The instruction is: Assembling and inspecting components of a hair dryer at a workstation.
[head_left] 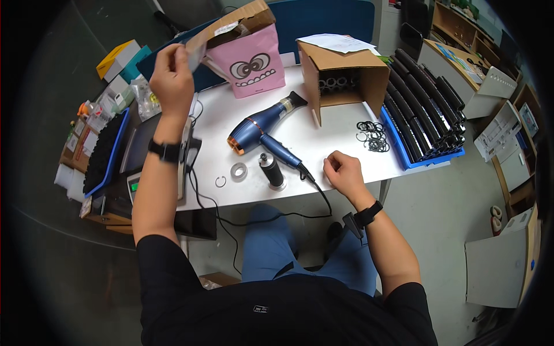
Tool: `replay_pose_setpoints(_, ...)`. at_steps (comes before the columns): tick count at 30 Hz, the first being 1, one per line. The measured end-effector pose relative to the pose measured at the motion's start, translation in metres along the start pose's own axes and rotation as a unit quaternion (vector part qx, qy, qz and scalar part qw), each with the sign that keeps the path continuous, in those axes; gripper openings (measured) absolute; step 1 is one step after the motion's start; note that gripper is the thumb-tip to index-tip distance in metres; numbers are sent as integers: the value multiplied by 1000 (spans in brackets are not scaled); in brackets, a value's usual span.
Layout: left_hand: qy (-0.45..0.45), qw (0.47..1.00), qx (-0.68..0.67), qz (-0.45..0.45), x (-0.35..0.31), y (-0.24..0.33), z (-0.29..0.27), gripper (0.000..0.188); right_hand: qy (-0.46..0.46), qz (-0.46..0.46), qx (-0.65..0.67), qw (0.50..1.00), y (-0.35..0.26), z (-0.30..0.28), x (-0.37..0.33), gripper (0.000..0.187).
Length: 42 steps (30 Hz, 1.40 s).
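My left hand (172, 79) is raised at the table's far left, its fingers pinched on a thin, clear plastic piece (196, 55) beside the pink bag (257, 66) with a cartoon face. By the table's front edge my right hand (344, 172) is curled closed; whatever its fingers hold, if anything, is hidden. Left of it lies a blue hair dryer (252, 131) with a black nozzle. A black cylinder (270, 170) stands upright on a metal base in front of the dryer. Close by are a pale ring-shaped roll (238, 171) and a single open retaining ring (220, 181).
Several black rings (374, 137) lie near an open cardboard box (376, 81) holding dark tubes. At the right, a blue tray (430, 162) is piled with black tubes. The dryer's cord (271, 219) loops past the front edge. Another blue tray (107, 176) stands at left.
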<state>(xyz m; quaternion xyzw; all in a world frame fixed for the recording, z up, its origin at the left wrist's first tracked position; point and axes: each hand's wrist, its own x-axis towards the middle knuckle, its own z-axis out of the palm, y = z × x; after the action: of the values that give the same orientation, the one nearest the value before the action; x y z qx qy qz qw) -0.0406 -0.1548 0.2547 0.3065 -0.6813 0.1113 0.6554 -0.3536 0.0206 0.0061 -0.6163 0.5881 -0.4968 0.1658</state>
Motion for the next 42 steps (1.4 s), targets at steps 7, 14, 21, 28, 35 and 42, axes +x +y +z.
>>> replay_pose_setpoints(7, -208, 886, -264, -319, -79, 98, -100, 19, 52, 27, 80, 995, -20, -2, -5, 14)
replay_pose_setpoints(14, -320, 809, -300, -392, -171, 155, -102, 19, -151, -24, 316, 936, -114, -5, -43, 24)
replay_pose_setpoints(21, -340, 706, -375, -496, -207, 172, -106, 30, -167, 65, 333, 926, -137, -12, -79, 18)
replay_pose_setpoints(28, -263, 764, -378, -451, -230, 184, -111, 23, -130, -2, 242, 962, -137, -14, -96, 17)
replay_pose_setpoints(35, -271, 878, -162, -360, -238, 202, -127, 15, 22, -271, -38, 962, -151, -20, -105, 31)
replay_pose_setpoints(42, -220, 960, -114, -128, -254, 215, -113, 12, -183, 12, 73, 980, -152, -26, -123, 23)
